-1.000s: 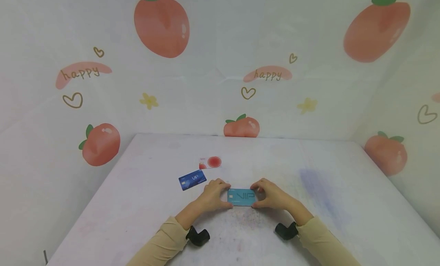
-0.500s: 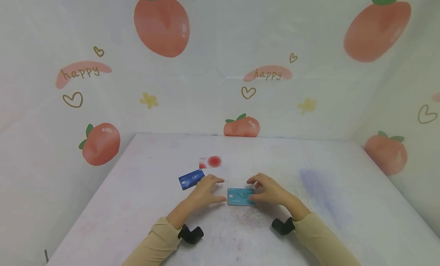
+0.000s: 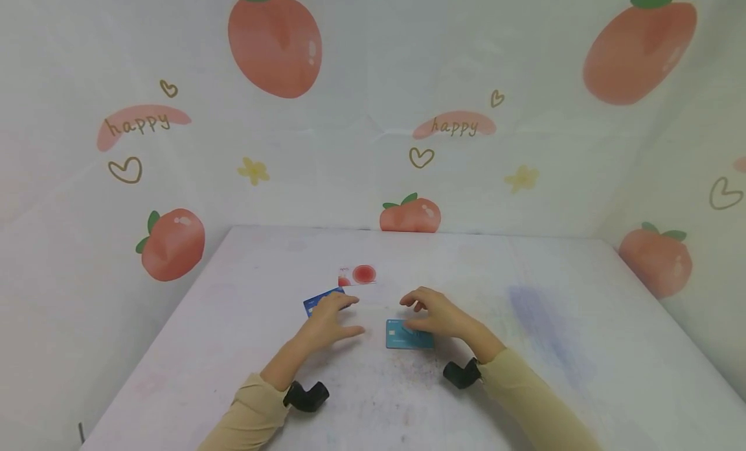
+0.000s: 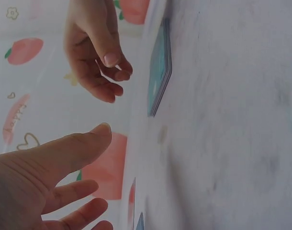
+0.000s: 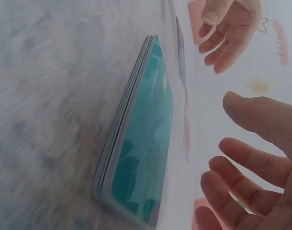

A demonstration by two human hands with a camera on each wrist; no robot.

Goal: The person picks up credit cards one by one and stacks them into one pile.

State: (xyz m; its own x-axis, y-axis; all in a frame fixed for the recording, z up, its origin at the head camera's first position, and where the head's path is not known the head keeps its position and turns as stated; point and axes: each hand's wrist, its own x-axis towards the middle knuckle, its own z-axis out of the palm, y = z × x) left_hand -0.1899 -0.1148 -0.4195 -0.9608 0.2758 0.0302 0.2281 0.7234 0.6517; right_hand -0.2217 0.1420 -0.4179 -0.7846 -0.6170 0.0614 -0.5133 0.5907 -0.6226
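Observation:
A neat stack of teal cards (image 3: 399,340) lies at the middle of the table; its several layered edges show in the right wrist view (image 5: 143,129). Over its right part hovers my right hand (image 3: 440,313), thumb and fingers apart and holding nothing. My left hand (image 3: 326,320) is to the left of the stack, fingers spread and empty. In the head view it overlaps a dark blue card (image 3: 313,301), hiding much of it. Just behind that one lies a white card with a red circle (image 3: 364,274).
The white table (image 3: 256,263) meets a cloth backdrop (image 3: 350,146) printed with peaches, hearts and flowers. A black wrist mount (image 3: 307,397) sits on the left cuff and a similar black mount (image 3: 462,374) on the right.
Both hands have let go of the stack's ends. The left hand has moved left toward the blue card; the right has shifted left over the stack, which stays in place.

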